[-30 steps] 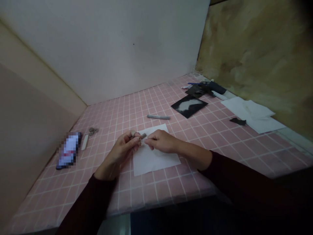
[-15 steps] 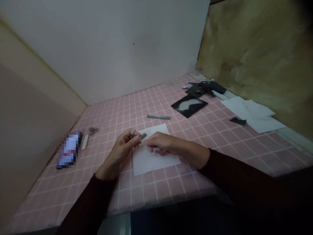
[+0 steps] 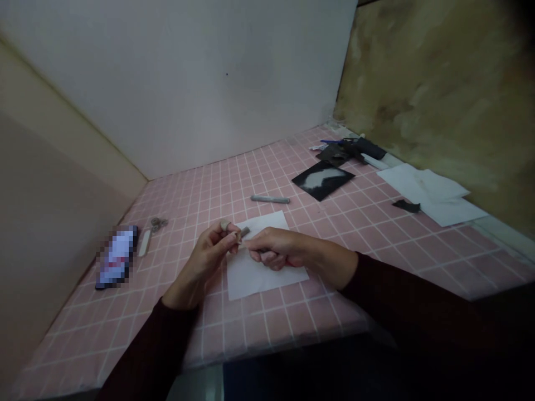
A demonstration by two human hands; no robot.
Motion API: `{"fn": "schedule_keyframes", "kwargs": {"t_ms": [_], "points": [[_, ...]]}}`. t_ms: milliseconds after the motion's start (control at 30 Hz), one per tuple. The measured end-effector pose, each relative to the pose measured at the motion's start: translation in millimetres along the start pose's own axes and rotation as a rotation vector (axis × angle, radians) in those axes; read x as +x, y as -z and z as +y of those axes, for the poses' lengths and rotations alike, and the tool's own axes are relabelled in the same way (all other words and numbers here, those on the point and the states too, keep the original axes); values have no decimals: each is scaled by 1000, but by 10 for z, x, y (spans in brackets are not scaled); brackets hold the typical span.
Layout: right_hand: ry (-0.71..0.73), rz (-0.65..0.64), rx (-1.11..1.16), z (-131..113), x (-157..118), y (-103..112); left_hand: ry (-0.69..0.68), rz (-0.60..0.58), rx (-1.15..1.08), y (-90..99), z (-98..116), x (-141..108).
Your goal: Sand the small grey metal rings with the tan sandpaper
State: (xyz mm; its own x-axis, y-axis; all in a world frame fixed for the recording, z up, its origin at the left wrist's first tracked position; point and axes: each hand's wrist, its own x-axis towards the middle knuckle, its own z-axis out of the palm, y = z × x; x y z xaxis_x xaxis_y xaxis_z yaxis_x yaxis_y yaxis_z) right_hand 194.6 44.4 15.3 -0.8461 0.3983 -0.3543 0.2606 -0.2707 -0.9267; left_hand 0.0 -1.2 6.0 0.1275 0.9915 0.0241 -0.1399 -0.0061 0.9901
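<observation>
My left hand [image 3: 215, 245] pinches a short grey stick-like piece [image 3: 244, 230], whose end pokes out past the fingertips. A pale wrap [image 3: 224, 225] covers one of that hand's fingers. Close beside it, my right hand [image 3: 271, 248] is closed around a slim tool with a red part [image 3: 289, 263] showing behind the palm. Fingers hide most of this tool, so its kind is unclear. Both hands are over a white sheet of paper [image 3: 265, 281] on the pink checked tabletop [image 3: 200, 195].
A grey rod [image 3: 270, 199] lies behind the paper. At right are a black sheet with pale powder [image 3: 311, 189], dark scraps [image 3: 407, 206] and white papers [image 3: 447, 209]. On the left lie a blurred-out phone-like object [image 3: 117, 257], a white strip [image 3: 145, 243] and scissors-like metal [image 3: 157, 224].
My right hand has shifted slightly left, toward the fingertips of my left hand, and more of the tool's red part shows. My left hand keeps hold of the grey piece almost unmoved.
</observation>
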Motion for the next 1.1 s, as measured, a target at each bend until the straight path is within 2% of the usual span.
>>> {"fn": "schedule_keyframes", "kwargs": {"t_ms": [33,67,100,200,267,300,367,467,533,600,700,767,933,1100], "points": [[-3,-18,20,1,-4,7,-7,3,0,-3,8,0],[20,19,-30,5,-9,7,4,-4,-7,-1,15,2],[71,111,-143,10,-14,-1,29,-22,-18,4,19,6],[279,459,-664,29,-26,-50,142,-89,-52,32,8,23],[349,572,-892,36,-26,-82,171,-113,-63,45,-11,31],[350,584,-913,35,-22,-90,162,-102,-65,46,-21,32],[293,523,-781,27,-9,-89,117,-48,-63,38,-38,27],[130,295,-372,1,4,-54,45,7,-62,12,-42,17],[64,207,-228,-14,3,-31,28,8,-75,0,-36,15],[113,284,-335,-20,-2,-20,46,22,-103,0,-34,21],[269,495,-697,-6,-13,-26,84,24,-154,16,-46,34],[304,557,-867,15,-23,-36,100,-1,-183,27,-60,39],[270,590,-1136,49,-45,-59,168,-25,-207,44,-77,40],[230,605,-1289,47,-61,-74,273,-56,-149,71,-89,54]]}}
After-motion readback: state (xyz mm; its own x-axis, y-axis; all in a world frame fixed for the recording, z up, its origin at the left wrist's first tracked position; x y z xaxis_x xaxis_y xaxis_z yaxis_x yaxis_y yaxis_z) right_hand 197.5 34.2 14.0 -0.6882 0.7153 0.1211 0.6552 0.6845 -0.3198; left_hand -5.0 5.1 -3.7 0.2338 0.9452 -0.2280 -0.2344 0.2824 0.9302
